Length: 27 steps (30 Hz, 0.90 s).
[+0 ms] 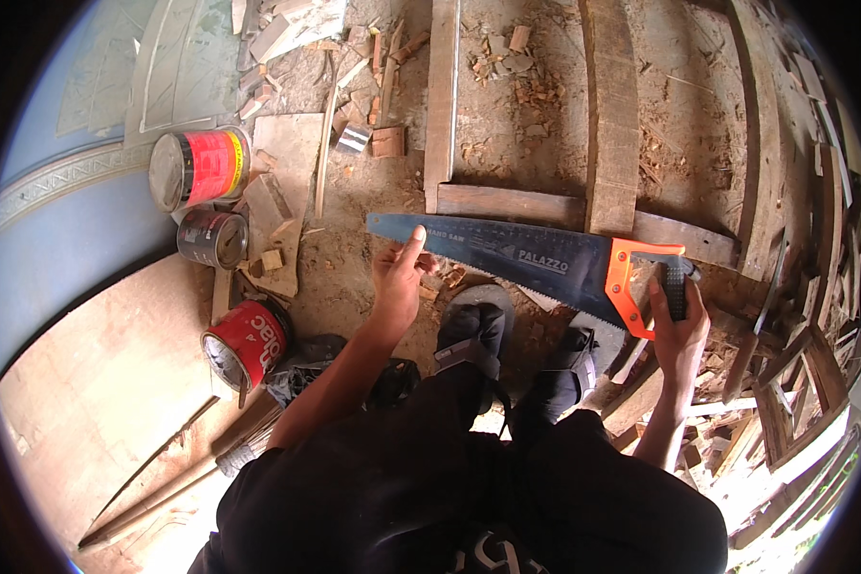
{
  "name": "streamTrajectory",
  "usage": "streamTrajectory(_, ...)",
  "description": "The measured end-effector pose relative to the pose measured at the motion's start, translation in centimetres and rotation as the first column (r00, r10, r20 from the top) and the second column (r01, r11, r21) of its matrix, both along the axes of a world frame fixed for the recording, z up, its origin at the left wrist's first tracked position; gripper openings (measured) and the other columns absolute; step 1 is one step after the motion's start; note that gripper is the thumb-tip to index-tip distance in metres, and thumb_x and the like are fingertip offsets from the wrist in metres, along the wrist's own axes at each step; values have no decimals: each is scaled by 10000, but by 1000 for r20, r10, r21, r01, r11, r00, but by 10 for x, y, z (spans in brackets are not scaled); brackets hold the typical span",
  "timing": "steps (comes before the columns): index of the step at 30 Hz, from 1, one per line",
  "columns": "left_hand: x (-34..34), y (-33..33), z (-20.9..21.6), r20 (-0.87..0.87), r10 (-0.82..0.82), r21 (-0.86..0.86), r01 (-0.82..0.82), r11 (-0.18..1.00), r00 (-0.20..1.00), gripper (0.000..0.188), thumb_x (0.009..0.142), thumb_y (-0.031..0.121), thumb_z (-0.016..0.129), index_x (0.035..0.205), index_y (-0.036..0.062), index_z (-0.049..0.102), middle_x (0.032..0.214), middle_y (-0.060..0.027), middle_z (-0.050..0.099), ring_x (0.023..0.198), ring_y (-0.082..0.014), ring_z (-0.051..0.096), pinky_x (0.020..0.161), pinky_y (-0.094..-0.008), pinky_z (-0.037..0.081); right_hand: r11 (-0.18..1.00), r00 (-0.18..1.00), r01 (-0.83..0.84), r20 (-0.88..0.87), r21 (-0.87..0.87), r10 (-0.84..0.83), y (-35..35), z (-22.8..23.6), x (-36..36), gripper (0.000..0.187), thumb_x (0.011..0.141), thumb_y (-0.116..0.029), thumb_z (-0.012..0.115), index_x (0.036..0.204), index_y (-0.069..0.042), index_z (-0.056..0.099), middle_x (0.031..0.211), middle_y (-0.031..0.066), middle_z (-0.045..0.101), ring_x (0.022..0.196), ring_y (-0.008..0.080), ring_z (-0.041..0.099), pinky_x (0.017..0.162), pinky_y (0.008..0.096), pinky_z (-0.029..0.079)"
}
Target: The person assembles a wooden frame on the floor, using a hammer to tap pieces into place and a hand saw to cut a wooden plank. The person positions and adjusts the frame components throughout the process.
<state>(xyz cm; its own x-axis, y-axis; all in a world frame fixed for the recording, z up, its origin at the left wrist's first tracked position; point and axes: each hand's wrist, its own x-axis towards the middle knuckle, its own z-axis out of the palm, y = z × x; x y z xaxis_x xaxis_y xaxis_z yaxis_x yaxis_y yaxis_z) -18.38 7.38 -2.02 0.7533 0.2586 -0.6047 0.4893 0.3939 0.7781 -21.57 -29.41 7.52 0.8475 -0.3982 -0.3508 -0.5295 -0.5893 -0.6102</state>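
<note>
Saw: a hand saw (521, 256) with a dark flat steel blade and an orange and black plastic handle, held level in the air above the person's feet, teeth on the lower edge.
Right hand: the right hand (677, 320) has its fingers closed around the handle grip.
Left hand: the left hand (397, 277) pinches the blade near its narrow tip, thumb on the face, fingers curled under.
Risk for fingers: the left fingers are close to the toothed edge; a slip of the blade could probably cut them.
Risk for feet: the sandals (478, 325) leave the feet open, so a dropped saw or the sharp wood scraps may hurt them.
Ground: dry earth with sawdust, chips and splinters; it looks loose and uneven.
Wood: rough brown planks (610, 105) lie across, one long batten (440, 96) beside them.
Cans: three round metal paint cans (199, 167), two red and one dark, on a pale board.
</note>
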Motion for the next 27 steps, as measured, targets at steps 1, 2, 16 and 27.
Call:
streamTrajectory(1, 0, 1, 0, 1, 2, -4, -2, 1000, 1000, 262, 948, 239, 750, 771, 102, 614, 674, -30, 634, 599, -145, 628, 585, -285, 470, 1000, 1000, 2, 1, 0, -2, 0, 0, 0, 385, 930, -324, 728, 1159, -16, 692, 875, 137, 729, 781, 197, 692, 756, 353, 532)
streamTrajectory(2, 0, 1, 0, 9, -3, -8, 3, 1000, 1000, 263, 947, 244, 751, 773, 100, 616, 665, -31, 632, 601, -144, 630, 585, -284, 470, 1000, 1000, 3, 2, 1, -3, 0, -1, -1, 380, 931, -322, 728, 1158, -20, 694, 873, 134, 729, 780, 195, 691, 755, 350, 532)
streamTrajectory(16, 36, -3, 3, -18, -145, 89, 146, 985, 989, 338, 925, 338, 772, 760, 72, 643, 705, -95, 707, 556, -117, 623, 544, -256, 466, 998, 1000, 16, 17, 66, -17, -8, 6, 42, 307, 934, -287, 740, 1114, -39, 723, 740, 23, 672, 660, 75, 562, 631, 278, 470)
streamTrajectory(27, 44, 1, 7, -61, -159, 149, 166, 975, 985, 373, 899, 362, 797, 752, 47, 663, 593, -50, 630, 496, -113, 563, 491, -250, 403, 1000, 1000, 12, 10, 16, -12, -16, -6, 37, 379, 909, -343, 762, 1140, -46, 721, 679, 29, 628, 618, 84, 549, 606, 295, 463)
